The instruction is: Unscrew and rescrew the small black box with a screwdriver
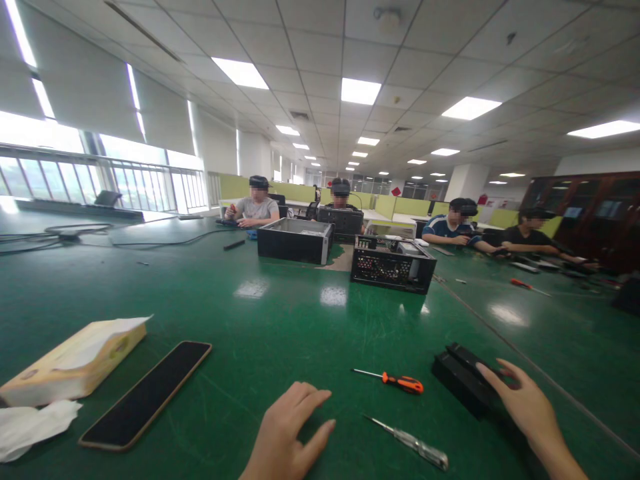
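Note:
My left hand (293,433) is held just above the green table at the bottom middle. Its thumb and fingers are apart, with nothing between them. Over at the right, my right hand (525,400) has its thumb and curved fingers around the upper part of a black box-shaped device (463,383), whose kind I cannot make out. Between my hands lie an orange-and-black screwdriver (403,382) and, nearer to me, a screwdriver with a clear handle (415,445). Both shafts point left.
On the left lie a phone (147,393), a tissue pack (80,360) and a crumpled tissue (35,427). Two opened computer cases (293,247) (393,273) stand farther back. Several people sit across the table. Another screwdriver (523,285) lies far right; cables (65,235) lie far left.

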Demonstrator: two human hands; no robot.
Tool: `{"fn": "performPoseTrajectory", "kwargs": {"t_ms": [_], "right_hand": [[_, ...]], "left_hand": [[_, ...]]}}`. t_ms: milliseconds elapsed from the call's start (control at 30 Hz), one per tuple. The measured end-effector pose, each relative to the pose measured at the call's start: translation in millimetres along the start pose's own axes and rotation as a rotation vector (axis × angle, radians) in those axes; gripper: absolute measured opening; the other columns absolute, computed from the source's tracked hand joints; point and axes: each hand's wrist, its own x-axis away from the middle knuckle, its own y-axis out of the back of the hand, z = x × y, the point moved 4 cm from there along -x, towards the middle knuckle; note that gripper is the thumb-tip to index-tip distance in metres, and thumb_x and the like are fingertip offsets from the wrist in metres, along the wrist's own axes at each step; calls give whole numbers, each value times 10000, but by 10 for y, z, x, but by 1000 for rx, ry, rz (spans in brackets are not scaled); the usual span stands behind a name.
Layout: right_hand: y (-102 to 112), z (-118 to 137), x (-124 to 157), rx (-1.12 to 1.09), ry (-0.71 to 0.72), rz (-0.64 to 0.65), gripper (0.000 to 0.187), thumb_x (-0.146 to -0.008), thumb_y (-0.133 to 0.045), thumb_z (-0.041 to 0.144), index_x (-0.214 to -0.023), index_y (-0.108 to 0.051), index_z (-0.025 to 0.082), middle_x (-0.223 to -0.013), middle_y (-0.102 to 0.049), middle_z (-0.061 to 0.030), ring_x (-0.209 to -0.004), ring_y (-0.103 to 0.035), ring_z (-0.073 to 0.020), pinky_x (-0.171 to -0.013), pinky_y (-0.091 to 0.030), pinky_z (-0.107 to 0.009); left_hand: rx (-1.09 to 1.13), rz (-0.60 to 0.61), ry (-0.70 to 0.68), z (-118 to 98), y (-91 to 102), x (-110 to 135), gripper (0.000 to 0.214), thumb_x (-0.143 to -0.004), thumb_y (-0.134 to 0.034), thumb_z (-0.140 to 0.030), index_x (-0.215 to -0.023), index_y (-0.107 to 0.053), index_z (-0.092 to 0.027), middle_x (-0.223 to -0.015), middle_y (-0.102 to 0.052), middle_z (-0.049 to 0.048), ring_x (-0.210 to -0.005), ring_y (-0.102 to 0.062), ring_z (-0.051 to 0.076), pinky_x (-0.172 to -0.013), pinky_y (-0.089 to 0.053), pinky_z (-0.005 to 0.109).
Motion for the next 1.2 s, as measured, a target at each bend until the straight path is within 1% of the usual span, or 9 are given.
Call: {"fn": "performPoseTrajectory", "kwargs": {"t_ms": [67,233,433,533,667,800,900,1033,1200], "right_hand": [[42,114,65,-3,29,-8,626,-728,-542,707,-1015,-709,176,-969,-736,-137,-815,-686,-331,-670,-518,-405],[-92,254,205,97,168,285,534,-668,-650,676,-958,-740,237,-955,-759,-92,-874,-698,-328,-774,-524,-406],[-128,473,361,152,251,273,541,-696,-638,567,-1059,-708,172,-1082,-730,-139,-956,-676,-342,-850,-505,-431],[-125,882,709,10,390,330,504,-740,-633,543,-1092,-685,185,-1144,-708,-123,-1040,-646,-323,-901,-489,-408],[-333,1427,1463,-116,662,604,378,-752,-687,391,-1094,-689,230,-1168,-695,-86,-1074,-630,-293,-939,-477,-373],[-586,1617,1952,-115,791,838,438,-653,-786,391,-1048,-705,222,-1071,-721,-92,-1004,-642,-306,-927,-481,-402],[-594,1570,1862,-152,774,812,453,-719,-742,441,-1118,-677,235,-1104,-699,-84,-1039,-617,-291,-969,-453,-410],[-549,1313,1379,-109,633,558,346,-919,-509,457,-1099,-667,208,-1093,-665,-100,-1027,-596,-262,-935,-460,-400],[-763,1049,1026,23,584,443,460,-853,-590,473,-1211,-625,185,-1170,-632,-121,-1057,-575,-296,-940,-450,-439]], "left_hand": [[9,7,-9,-9,-4,-4,236,-892,-619,-243,-1123,-635,-198,-925,-690,71,-811,-673,218,-707,-583,308],[18,20,-3,-5,-17,3,228,-887,-618,-234,-1110,-646,-198,-906,-692,69,-801,-672,213,-706,-578,297],[14,19,-14,3,-38,19,267,-879,-631,-227,-1145,-635,-202,-873,-684,56,-775,-665,209,-702,-574,305],[11,23,-42,-17,-42,26,322,-865,-650,-247,-1183,-616,-213,-952,-683,72,-829,-667,222,-732,-579,323],[34,58,-60,-79,-52,34,577,-815,-716,-505,-1300,-555,-237,-1122,-645,107,-974,-643,270,-838,-565,376],[51,203,-79,-164,-131,27,706,-719,-718,-679,-1242,-598,-219,-1079,-653,117,-959,-621,289,-837,-540,395],[20,281,-60,-186,-184,12,510,-757,-726,-606,-1075,-669,-211,-962,-670,92,-878,-616,267,-773,-526,364],[46,278,15,-171,-206,0,365,-753,-769,-457,-993,-670,-201,-950,-670,75,-876,-614,254,-764,-514,340],[65,283,80,-152,-242,0,309,-700,-813,-364,-905,-662,-189,-899,-681,56,-818,-626,245,-726,-516,332]]}}
